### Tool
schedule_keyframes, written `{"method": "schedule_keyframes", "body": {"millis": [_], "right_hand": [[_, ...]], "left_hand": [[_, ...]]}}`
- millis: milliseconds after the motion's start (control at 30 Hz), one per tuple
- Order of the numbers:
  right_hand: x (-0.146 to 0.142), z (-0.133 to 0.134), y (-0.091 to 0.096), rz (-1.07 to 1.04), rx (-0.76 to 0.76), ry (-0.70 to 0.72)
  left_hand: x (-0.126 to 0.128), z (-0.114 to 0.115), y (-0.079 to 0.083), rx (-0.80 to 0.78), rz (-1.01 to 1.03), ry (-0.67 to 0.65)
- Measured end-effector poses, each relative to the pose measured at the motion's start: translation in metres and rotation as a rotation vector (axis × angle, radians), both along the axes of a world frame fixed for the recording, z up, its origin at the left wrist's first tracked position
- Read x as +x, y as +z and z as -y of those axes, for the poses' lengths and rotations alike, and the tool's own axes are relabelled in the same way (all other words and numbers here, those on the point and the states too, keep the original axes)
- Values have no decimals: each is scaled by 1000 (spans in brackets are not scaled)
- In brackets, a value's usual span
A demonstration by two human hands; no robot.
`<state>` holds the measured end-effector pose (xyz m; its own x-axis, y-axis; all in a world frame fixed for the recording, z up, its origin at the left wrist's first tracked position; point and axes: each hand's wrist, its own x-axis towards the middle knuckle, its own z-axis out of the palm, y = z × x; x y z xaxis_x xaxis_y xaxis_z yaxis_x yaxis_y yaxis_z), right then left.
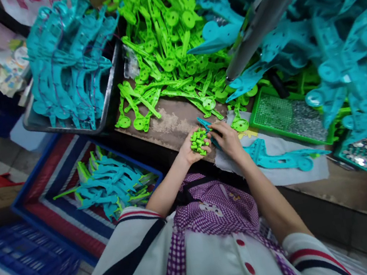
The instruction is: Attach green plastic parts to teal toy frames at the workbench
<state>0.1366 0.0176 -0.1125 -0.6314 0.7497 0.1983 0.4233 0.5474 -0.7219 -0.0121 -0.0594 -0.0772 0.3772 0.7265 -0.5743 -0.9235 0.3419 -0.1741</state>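
My left hand (191, 151) is cupped, palm up, around a heap of small bright green plastic pieces (199, 142). Close beside it, my right hand (229, 140) pinches a slim blue plastic part (205, 124), whose tip sticks up past the fingers. Its lower end is partly hidden by my hand. Right of my right hand, a larger blue plastic shell (279, 156) lies on a white sheet (295, 176). Long green plastic levers with round ends (170, 64) are piled on the table just beyond both hands.
A black tray (108, 110) of blue shells stands at left. Below it, a blue crate (33, 192) holds blue and green assemblies. A grey screwdriver-like tool (262, 19) hangs at upper right. A green tray (254, 118) of small metal parts and a blue heap (337, 44) lie right.
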Motion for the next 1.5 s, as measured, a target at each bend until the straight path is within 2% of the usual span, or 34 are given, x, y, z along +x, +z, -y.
{"method": "schedule_keyframes", "body": {"millis": [67, 133, 200, 267, 367, 433, 500, 600, 667, 733, 800, 900, 967, 1067, 1133, 1233, 1333, 1433, 1500], "right_hand": [[8, 3, 8, -8, 34, 19], [37, 8, 22, 28, 115, 4], [85, 19, 35, 149, 214, -57], [138, 33, 43, 361, 267, -102], [192, 48, 39, 636, 223, -80], [202, 46, 30, 674, 180, -63], [200, 39, 25, 615, 182, -50], [200, 42, 35, 462, 293, -36], [213, 58, 49, 371, 391, -57], [235, 82, 62, 293, 470, -133], [261, 107, 72, 215, 511, -272], [301, 131, 85, 75, 508, -568], [325, 129, 95, 25, 474, -834], [362, 96, 109, 54, 406, -1244], [385, 59, 116, 100, 344, -1392], [415, -13, 127, 243, 163, -1468], [438, -94, 146, 402, 6, -1504], [450, -168, 175, 460, 58, -1441], [448, -200, 191, 439, 154, -1366]], "left_hand": [[-2, -1, 1, -8, -20, -15], [-4, 0, 3, -10, -38, -26], [-7, 3, 6, -15, -54, -33], [-8, 8, 10, -33, -81, -46], [-9, 13, 18, -46, -144, -90], [-6, 13, 27, -31, -175, -115], [-1, 13, 41, -7, -203, -112], [5, 19, 65, 61, -232, -43], [5, 28, 81, 137, -219, 9], [4, 39, 93, 221, -193, 23], [5, 47, 103, 288, -177, -3], [16, 46, 112, 330, -169, -67], [29, 40, 114, 306, -166, -110], [50, 28, 109, 218, -165, -170], [60, 23, 103, 149, -172, -189], [66, 21, 95, 56, -190, -168], [66, 21, 91, -20, -220, -112], [67, 21, 92, -66, -255, -79], [69, 21, 93, -70, -272, -62]]}}
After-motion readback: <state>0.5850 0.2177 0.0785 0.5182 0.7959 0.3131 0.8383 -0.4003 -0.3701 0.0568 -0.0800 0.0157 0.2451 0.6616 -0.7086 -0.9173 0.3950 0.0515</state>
